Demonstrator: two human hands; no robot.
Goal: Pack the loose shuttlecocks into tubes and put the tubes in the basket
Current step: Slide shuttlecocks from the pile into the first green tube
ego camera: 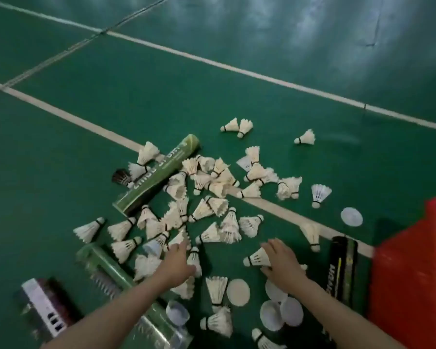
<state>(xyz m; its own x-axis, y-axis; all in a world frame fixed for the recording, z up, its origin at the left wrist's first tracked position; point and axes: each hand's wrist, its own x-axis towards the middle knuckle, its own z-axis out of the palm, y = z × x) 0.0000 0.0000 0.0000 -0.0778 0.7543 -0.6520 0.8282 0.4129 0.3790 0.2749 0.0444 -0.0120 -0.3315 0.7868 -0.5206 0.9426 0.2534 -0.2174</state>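
Several white shuttlecocks [204,210] lie scattered on the green court floor. A green tube [159,175] lies across the heap at the back. A second green tube [106,270] lies under my left forearm, a black tube [342,268] lies near the red basket [413,273] at the right. My left hand [176,263] reaches into the pile, fingers spread, touching shuttlecocks. My right hand [282,263] rests over one shuttlecock [257,258]; whether it grips it is unclear.
A white and purple tube [45,308] lies at the lower left. Several round white caps [238,292] lie near my right forearm, one more cap [351,216] by the white court line [275,202]. A dark shuttlecock [121,177] lies left of the back tube.
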